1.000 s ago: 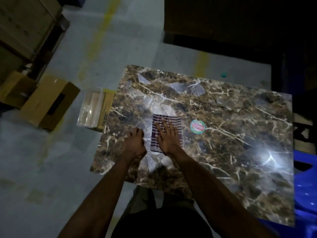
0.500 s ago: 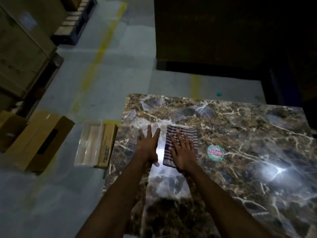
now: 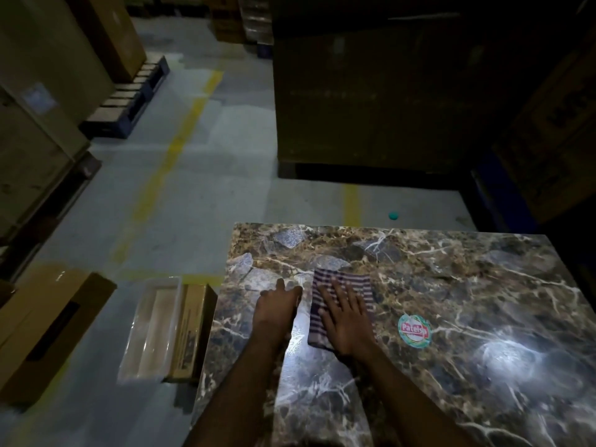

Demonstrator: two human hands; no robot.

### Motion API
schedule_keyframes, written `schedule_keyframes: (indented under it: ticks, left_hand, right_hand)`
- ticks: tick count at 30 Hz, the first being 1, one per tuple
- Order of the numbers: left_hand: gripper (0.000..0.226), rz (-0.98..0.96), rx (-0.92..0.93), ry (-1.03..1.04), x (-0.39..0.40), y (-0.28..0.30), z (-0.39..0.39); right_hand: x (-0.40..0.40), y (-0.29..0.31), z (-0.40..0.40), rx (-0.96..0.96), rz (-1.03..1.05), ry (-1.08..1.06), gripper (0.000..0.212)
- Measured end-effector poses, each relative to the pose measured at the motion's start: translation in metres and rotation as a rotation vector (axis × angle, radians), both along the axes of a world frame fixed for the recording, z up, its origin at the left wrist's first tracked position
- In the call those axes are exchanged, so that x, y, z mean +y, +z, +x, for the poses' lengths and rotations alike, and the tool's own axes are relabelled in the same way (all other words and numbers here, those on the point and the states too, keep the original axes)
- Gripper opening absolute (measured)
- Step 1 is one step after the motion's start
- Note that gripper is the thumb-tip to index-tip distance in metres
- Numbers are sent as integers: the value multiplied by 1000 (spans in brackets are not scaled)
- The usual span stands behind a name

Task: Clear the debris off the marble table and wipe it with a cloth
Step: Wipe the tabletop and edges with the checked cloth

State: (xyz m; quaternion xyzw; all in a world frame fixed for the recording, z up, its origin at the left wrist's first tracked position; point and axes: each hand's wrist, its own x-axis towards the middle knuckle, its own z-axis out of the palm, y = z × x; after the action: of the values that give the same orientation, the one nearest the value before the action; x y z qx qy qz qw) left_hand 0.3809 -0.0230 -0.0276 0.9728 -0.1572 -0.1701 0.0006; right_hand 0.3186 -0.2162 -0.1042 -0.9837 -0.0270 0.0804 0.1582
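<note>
Striped cloth (image 3: pixel 342 301), soft and limp, lies flat on the slick marble desk (image 3: pixel 467 301); right hand (image 3: pixel 346 321) presses it open-fingered, left hand (image 3: pixel 274 309) rests flat beside it.

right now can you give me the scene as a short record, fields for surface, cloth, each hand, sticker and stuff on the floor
surface: marble table, brown with white veins, glare from a light at the right
cloth: striped cloth, flat on the table
right hand: right hand pressed flat on the cloth, fingers straight
left hand: left hand flat on bare marble just left of the cloth
sticker: round sticker on the table, right of the cloth
floor: clear plastic tray and cardboard box left of the table; small teal object beyond the far edge
</note>
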Motion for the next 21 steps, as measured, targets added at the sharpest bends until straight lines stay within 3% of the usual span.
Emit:
schedule_keyframes:
  ticks: [3,6,8,10,16,19,21]
  left_hand:
    - [82,55,-14,35,-4,-3,-1]
    - [134,115,97,29,-4,-3,5]
    - [149,105,177,18,-3,-2,9]
    - [151,82,240,7,-2,-2,14]
    - [149,95,303,17,-7,7,22]
    - [148,77,339,14,-4,5,33]
    - [132,55,288,-22,-1,4,42]
  right_hand:
    - [22,-1,12,7,29,-132,56]
    - [20,0,2,22,39,8,56]
    - [4,0,-9,3,4,133,56]
    - [-11,1,-9,-22,-9,137,57]
    - [12,7,33,50,-7,-119,64]
    - [16,8,28,36,6,-33,61]
    - [6,6,11,19,-7,83,60]
